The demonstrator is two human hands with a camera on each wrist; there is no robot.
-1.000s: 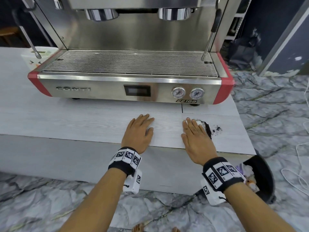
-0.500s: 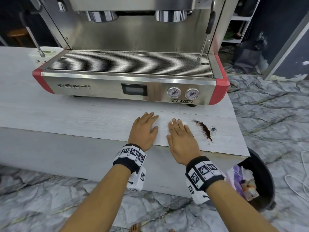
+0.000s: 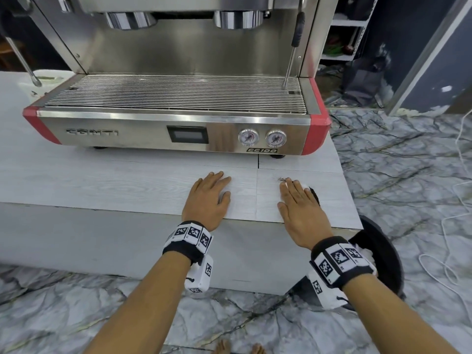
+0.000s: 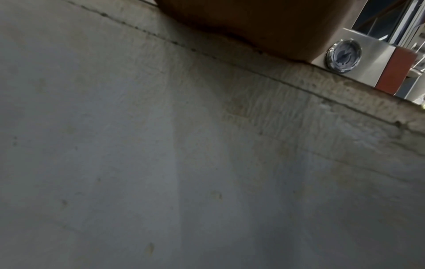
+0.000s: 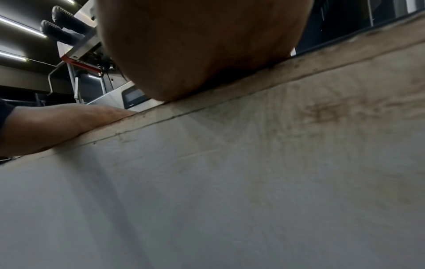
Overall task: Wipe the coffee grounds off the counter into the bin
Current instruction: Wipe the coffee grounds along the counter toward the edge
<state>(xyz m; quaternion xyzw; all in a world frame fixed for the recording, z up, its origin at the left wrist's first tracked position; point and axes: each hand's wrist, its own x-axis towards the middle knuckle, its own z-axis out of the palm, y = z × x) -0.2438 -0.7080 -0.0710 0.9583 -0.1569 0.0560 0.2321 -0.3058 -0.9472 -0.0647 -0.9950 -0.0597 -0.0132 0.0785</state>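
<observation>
Flat, right hand [image 3: 301,213] presses white cloth [image 3: 305,186] (crumpled) against dark coffee grounds [image 3: 316,196].

Open counter strip [image 3: 127,185] betw. front edge & espresso machine [image 3: 178,129]; bin [image 3: 383,251] below right corner.

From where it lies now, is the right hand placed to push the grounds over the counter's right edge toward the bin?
Probably yes. The right hand lies flat with the coffee grounds right against its outer side, bare counter runs to the edge, and the bin stands on the floor below that corner.
</observation>
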